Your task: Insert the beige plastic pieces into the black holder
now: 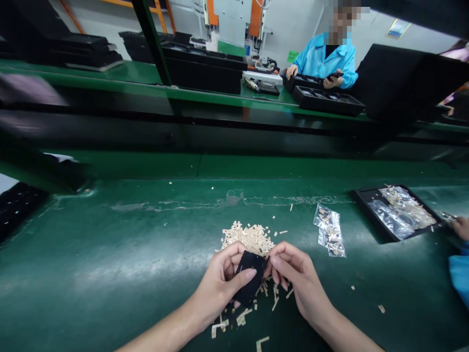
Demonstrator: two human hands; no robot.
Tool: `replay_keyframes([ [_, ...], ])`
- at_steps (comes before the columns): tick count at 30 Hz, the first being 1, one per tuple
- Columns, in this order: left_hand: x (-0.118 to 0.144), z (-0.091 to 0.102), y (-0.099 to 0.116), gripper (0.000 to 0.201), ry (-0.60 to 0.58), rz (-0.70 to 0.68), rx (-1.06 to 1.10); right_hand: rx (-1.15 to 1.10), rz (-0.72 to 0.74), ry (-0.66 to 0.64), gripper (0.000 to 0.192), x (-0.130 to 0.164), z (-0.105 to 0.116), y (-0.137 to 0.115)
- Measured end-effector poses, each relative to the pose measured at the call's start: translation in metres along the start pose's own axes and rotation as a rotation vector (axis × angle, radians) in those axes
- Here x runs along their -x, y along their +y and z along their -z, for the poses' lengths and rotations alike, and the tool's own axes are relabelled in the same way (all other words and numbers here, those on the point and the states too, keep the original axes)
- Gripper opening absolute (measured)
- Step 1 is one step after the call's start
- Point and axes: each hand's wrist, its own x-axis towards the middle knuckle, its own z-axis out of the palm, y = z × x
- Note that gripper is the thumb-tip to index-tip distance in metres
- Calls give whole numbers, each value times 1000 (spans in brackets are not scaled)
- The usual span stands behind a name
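My left hand (222,281) grips a small flat black part (249,283) between thumb and fingers, low in the middle of the view. My right hand (293,278) touches the part's upper right edge with pinched fingertips; whether it holds a small piece there I cannot tell. Just beyond both hands lies a heap of small beige strips (249,237) on the green belt (128,254). More loose strips (242,318) are scattered under and in front of my hands.
A clear plastic bag of small pieces (330,230) lies right of the heap. A black tray (370,208) with bags sits at the right, another person's hand (461,227) beside it. Across the line, a person in a blue coat (326,58) handles black trays (326,100).
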Motion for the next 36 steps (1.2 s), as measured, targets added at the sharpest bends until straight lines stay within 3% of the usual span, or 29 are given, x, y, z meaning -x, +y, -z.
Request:
replay_keyframes([
  [17, -1, -4, 3, 17, 10, -60, -90, 110, 6, 22, 15, -2, -2, 0],
  [36, 0, -4, 7, 17, -47, -34, 20, 47, 4, 0, 16, -2, 1, 2],
])
